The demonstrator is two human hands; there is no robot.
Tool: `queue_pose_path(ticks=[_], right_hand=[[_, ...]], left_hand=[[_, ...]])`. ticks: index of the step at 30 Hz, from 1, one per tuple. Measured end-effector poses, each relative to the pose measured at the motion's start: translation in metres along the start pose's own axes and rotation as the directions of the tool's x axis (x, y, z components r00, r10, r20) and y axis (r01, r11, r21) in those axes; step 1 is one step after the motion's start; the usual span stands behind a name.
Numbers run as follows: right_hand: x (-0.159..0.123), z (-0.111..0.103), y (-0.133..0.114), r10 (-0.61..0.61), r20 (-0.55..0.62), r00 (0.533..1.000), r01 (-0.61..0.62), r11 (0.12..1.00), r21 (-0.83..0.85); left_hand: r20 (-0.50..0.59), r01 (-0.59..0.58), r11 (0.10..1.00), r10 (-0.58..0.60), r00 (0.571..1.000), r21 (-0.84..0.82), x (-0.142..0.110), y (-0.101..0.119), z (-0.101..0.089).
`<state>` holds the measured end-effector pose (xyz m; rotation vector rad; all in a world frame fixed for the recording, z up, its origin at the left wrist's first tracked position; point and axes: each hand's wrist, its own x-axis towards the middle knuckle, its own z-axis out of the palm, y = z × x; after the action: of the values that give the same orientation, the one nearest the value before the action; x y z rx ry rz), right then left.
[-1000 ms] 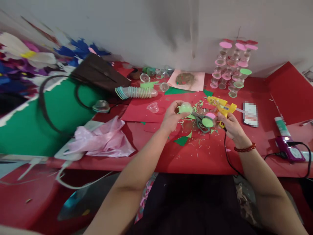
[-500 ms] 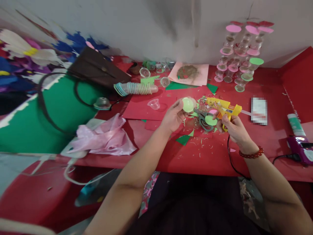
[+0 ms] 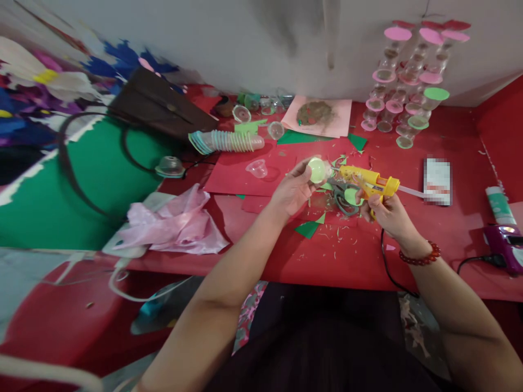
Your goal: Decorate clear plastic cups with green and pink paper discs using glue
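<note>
My left hand (image 3: 295,189) grips a small clear plastic cup (image 3: 317,170) whose round face shows pale green. In my right hand (image 3: 386,209) is a yellow hot glue gun (image 3: 368,181), its nozzle pointing left at the side of the cup, touching or very close to it. A clear glue stick (image 3: 412,191) sticks out of the gun's back. Under the hands lie grey-handled scissors (image 3: 346,202), with a light green paper disc (image 3: 352,196) by them. Paper scraps, among them a dark green piece (image 3: 307,229), are scattered around.
A stack of clear cups (image 3: 226,141) lies behind a loose cup (image 3: 257,169). Strings of joined cups with paper discs (image 3: 394,104) hang at the back right. A pink plastic bag (image 3: 175,223), a brown handbag (image 3: 159,109) and a blurred-out white packet (image 3: 437,181) are around the table.
The glue gun has moved left, and its nozzle is now at the cup. My left hand has turned the cup slightly. The camera view has shifted a little.
</note>
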<state>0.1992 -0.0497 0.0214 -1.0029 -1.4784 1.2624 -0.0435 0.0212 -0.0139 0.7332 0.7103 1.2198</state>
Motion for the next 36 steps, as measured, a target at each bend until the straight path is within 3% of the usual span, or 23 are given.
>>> queue_pose_path(ticks=[28,36], right_hand=[[-0.0002,0.002,0.0027,0.038,-0.028,0.999,-0.038,0.999,-0.014],[-0.0002,0.0013,0.0052,0.041,-0.043,0.998,-0.042,0.999,-0.022]], left_hand=[[0.019,0.011,1.0,-0.011,1.0,0.024,-0.004,0.0019,0.0034],[0.028,0.026,0.999,-0.025,0.999,-0.04,-0.0064,0.0038,0.0071]])
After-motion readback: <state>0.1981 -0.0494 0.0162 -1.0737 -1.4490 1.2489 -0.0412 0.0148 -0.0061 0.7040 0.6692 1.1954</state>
